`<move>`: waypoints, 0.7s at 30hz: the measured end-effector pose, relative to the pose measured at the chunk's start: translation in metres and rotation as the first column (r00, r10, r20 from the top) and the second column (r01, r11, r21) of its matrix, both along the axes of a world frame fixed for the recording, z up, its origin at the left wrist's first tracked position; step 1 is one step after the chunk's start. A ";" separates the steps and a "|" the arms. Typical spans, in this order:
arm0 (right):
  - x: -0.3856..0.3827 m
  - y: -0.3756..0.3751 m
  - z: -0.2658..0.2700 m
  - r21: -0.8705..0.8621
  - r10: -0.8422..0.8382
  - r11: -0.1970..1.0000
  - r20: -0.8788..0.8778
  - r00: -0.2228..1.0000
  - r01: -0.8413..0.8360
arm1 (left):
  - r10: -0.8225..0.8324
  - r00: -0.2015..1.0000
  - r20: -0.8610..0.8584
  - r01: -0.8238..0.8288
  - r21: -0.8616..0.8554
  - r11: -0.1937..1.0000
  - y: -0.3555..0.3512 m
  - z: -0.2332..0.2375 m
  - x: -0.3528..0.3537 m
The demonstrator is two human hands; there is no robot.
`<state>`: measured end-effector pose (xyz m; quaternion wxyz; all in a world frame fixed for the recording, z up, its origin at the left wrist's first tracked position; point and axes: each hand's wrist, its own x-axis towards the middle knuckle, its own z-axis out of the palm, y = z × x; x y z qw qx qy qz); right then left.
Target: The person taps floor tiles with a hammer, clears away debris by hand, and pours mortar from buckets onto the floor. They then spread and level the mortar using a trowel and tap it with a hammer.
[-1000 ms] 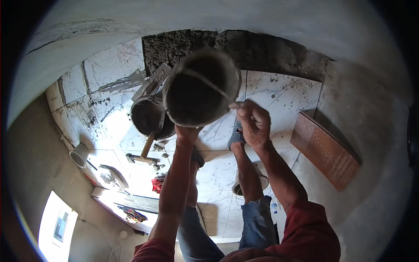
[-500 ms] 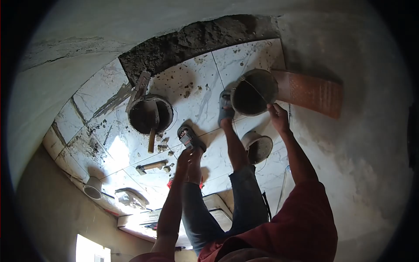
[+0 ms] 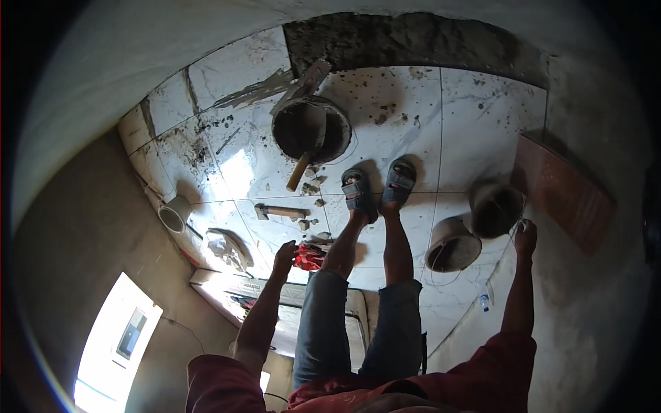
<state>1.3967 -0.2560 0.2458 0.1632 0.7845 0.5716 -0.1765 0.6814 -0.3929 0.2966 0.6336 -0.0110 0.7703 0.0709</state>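
Note:
My right hand [image 3: 526,235] is closed on the wire handle of a dark bucket [image 3: 497,210], which is tilted beside another bucket [image 3: 453,245] on the tiles. My left hand [image 3: 285,256] is near a red cloth [image 3: 310,256] on the floor; its fingers are too dark to make out. A mortar-stained bucket [image 3: 311,131] further forward has a wooden-handled tool [image 3: 298,172] leaning in it. Between my left hand and that bucket lies a hammer [image 3: 279,212] with several lumps of debris.
A reddish-brown board [image 3: 564,196] leans at the right wall. At the left are a small grey pail [image 3: 175,214] and a shiny crumpled object [image 3: 226,249]. Rough mortar [image 3: 413,41] borders the white tiles [image 3: 489,103] at the far edge. My sandalled feet stand mid-floor.
The bucket at my right hand has moved right and nearer to me, beside the other bucket. My feet are now together. My left hand has moved away from my leg. The view has shifted.

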 end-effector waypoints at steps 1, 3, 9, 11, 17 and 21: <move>-0.010 0.005 -0.005 0.102 0.072 0.993 -0.059 0.996 -0.066 | 0.052 0.999 0.008 -0.053 0.026 0.998 0.000 0.005 0.011; -0.068 0.031 -0.002 0.089 0.135 0.990 -0.302 0.944 -0.113 | 0.094 0.996 0.014 -0.095 0.124 0.988 -0.003 0.004 0.021; -0.266 0.077 -0.047 -0.038 0.074 0.986 -0.778 0.623 -0.164 | 0.376 0.904 -0.202 -0.307 0.305 0.902 0.032 -0.050 0.004; -0.325 0.084 -0.078 -0.347 -0.306 0.938 -0.860 0.408 -0.028 | 0.391 0.899 -0.199 -0.296 0.384 0.875 0.049 -0.081 -0.016; -0.457 0.125 -0.145 -0.536 -0.575 0.814 -0.799 0.177 0.223 | 0.288 0.957 -0.018 -0.245 0.479 0.843 0.097 -0.064 0.009; -0.493 0.127 -0.160 -0.366 -0.429 0.860 -0.896 0.116 0.355 | 0.367 0.929 -0.044 -0.282 0.556 0.782 0.090 -0.111 -0.050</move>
